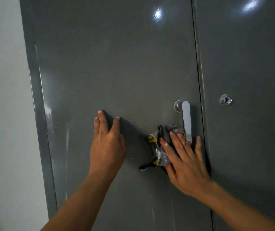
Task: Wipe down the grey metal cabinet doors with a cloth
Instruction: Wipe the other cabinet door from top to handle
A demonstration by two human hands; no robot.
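Observation:
Two grey metal doors fill the view: the left door (pixel 116 64) and the right door (pixel 250 139), split by a vertical seam. My right hand (pixel 185 162) presses a crumpled grey cloth with yellow edging (pixel 160 147) flat against the left door, just below and left of the chrome lever handle (pixel 187 120). Its fingers lie straight over the cloth, and the fingertips reach the handle's lower end. My left hand (pixel 107 144) rests flat on the same door, fingers straight and pointing up, about a hand's width left of the cloth.
A round chrome lock cylinder (pixel 226 99) sits on the right door. White streaks and smears mark the left door's left side (pixel 66 139). The grey door frame (pixel 38 114) meets a pale wall (pixel 5 114) on the left.

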